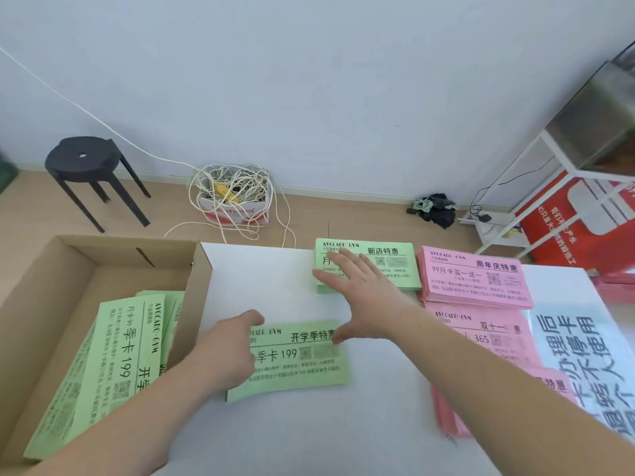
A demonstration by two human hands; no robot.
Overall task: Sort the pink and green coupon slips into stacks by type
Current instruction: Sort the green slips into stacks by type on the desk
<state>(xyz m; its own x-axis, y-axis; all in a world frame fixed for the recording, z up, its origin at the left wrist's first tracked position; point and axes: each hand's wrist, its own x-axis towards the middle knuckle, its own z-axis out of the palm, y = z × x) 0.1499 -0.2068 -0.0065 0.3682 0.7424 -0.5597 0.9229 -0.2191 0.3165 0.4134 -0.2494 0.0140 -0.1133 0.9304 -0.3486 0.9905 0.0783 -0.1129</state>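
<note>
Head view: smooth white table (309, 434); thin rectangular paper slips
Left hand (233, 348): relaxed; fingers laid on left end of near green slip (302, 359); print "AVOCADO·GYM", "季卡 199"
Right hand (357, 293): released; fingers spread flat over far green stack (388, 266), "新店特惠"
Far pink stack (477, 276): just right of green; "周年庆特惠"
Near pink stack (481, 334): "双十一", "365"
Cardboard box (51, 280): brown, left; loose green slips (113, 355) inside

Bright, soft, even daylight leaves only faint shadows on the white counter (309, 441). Wide-angle distortion bends the edges, and the shelf (584, 108) at 2 o'clock smears slightly.
</note>
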